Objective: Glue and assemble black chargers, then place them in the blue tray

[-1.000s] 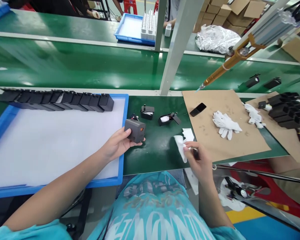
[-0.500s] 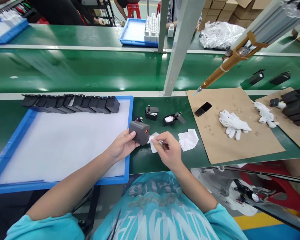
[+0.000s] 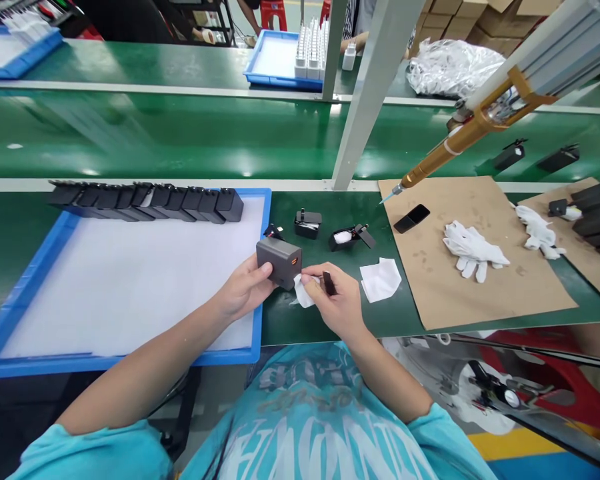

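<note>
A dark grey charger block (image 3: 280,261) sits gripped in the left hand (image 3: 246,288), held just above the green desk (image 3: 320,313) at the right edge of a blue tray (image 3: 260,280). The right hand (image 3: 336,300) is closed on a small white wipe (image 3: 303,292), pinched at the fingertips and pressed against the lower right corner of the block; a short dark object lies between its fingers, too small to identify. Just right of that hand lies a second white wipe (image 3: 380,280), flat on the desk. Beyond both hands rest two small black parts (image 3: 308,223), one (image 3: 347,237) with a white piece inside. Farther right, a brown cardboard sheet (image 3: 480,293) carries a white glove (image 3: 473,248) and a flat black piece (image 3: 411,218), with a brass-coloured dispensing nozzle (image 3: 430,163) angled down above it. To the left of the left hand, the tray holds a white liner and a row of black charger blocks (image 3: 150,199) along its far edge. Across the conveyor, another person's hand shows beside a second blue tray (image 3: 275,60) of white parts.
</note>
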`<action>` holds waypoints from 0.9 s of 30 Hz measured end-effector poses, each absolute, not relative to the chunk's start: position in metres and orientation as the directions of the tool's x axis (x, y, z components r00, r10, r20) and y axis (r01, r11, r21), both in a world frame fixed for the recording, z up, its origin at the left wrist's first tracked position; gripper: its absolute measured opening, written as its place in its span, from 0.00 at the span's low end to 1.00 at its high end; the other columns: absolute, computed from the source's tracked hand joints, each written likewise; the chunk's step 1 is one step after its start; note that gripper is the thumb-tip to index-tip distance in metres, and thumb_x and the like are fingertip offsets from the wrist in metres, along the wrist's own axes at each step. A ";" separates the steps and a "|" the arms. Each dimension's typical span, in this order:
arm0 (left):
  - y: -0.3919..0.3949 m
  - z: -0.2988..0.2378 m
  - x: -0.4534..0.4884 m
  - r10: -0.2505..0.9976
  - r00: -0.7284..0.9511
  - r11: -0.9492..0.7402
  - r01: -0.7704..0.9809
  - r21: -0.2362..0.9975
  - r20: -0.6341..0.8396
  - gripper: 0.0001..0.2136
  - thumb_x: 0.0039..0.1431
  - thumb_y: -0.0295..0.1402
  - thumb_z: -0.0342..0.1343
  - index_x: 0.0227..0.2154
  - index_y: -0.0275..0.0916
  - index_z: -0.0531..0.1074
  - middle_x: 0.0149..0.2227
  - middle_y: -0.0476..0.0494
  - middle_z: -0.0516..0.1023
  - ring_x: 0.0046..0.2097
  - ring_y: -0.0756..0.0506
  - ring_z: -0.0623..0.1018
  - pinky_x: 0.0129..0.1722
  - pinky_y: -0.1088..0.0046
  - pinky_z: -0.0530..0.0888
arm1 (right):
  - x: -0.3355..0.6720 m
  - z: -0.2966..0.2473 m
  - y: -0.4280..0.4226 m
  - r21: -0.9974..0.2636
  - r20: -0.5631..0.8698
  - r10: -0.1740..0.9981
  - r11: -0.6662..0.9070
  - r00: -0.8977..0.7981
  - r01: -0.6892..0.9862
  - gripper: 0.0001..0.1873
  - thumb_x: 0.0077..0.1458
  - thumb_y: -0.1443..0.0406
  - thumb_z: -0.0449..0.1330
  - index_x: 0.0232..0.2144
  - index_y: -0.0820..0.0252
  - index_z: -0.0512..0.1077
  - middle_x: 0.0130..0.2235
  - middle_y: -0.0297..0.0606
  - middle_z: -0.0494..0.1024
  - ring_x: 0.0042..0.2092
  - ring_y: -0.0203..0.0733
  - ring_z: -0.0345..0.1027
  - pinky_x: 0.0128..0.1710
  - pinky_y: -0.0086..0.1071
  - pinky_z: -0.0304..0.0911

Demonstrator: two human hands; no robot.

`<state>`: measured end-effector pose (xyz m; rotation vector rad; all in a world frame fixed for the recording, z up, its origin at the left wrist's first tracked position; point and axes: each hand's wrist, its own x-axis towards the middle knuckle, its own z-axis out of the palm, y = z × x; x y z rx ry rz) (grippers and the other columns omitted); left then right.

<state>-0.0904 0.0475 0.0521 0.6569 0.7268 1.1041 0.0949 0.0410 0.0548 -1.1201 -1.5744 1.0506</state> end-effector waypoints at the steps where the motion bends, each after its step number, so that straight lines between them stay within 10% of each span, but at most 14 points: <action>1: 0.047 0.052 -0.090 0.947 0.274 0.298 -0.543 0.785 -0.169 0.16 0.51 0.39 0.67 0.41 0.40 0.77 0.40 0.44 0.81 0.42 0.45 0.79 0.43 0.71 0.74 | 0.094 0.055 0.042 -0.971 0.144 0.973 0.174 -0.181 0.165 0.08 0.57 0.61 0.60 0.33 0.58 0.76 0.27 0.33 0.74 0.24 0.31 0.57 0.25 0.28 0.55; 10: 0.045 0.053 -0.091 0.968 0.238 0.189 -0.486 0.853 -0.079 0.18 0.48 0.42 0.68 0.41 0.41 0.76 0.38 0.43 0.81 0.44 0.41 0.79 0.45 0.64 0.74 | 0.088 0.052 0.036 -0.963 -0.180 0.851 -0.256 -0.493 -0.090 0.13 0.49 0.56 0.66 0.28 0.61 0.74 0.23 0.30 0.69 0.24 0.30 0.57 0.24 0.26 0.54; 17: 0.047 0.052 -0.093 0.973 0.197 0.206 -0.501 0.841 -0.120 0.18 0.48 0.43 0.68 0.40 0.41 0.76 0.38 0.44 0.81 0.44 0.42 0.79 0.47 0.64 0.74 | 0.134 0.066 0.035 -0.952 0.044 0.939 0.142 -0.340 0.270 0.10 0.58 0.58 0.60 0.34 0.58 0.76 0.28 0.33 0.74 0.24 0.31 0.56 0.25 0.28 0.54; 21: 0.048 0.048 -0.094 0.970 0.202 0.226 -0.517 0.826 -0.138 0.17 0.49 0.41 0.68 0.41 0.41 0.76 0.40 0.44 0.80 0.47 0.41 0.78 0.51 0.62 0.72 | 0.153 0.045 0.060 -0.734 0.124 0.966 0.244 -0.229 0.634 0.09 0.60 0.60 0.56 0.40 0.58 0.72 0.36 0.38 0.76 0.29 0.36 0.67 0.28 0.29 0.60; 27: 0.053 0.046 -0.097 0.978 0.140 0.208 -0.528 0.823 -0.157 0.19 0.48 0.39 0.69 0.43 0.40 0.75 0.42 0.43 0.80 0.47 0.42 0.78 0.50 0.64 0.72 | 0.114 0.014 0.030 -0.212 -0.196 0.824 0.494 -0.532 0.843 0.11 0.65 0.67 0.46 0.44 0.63 0.66 0.42 0.46 0.75 0.27 0.40 0.71 0.21 0.31 0.54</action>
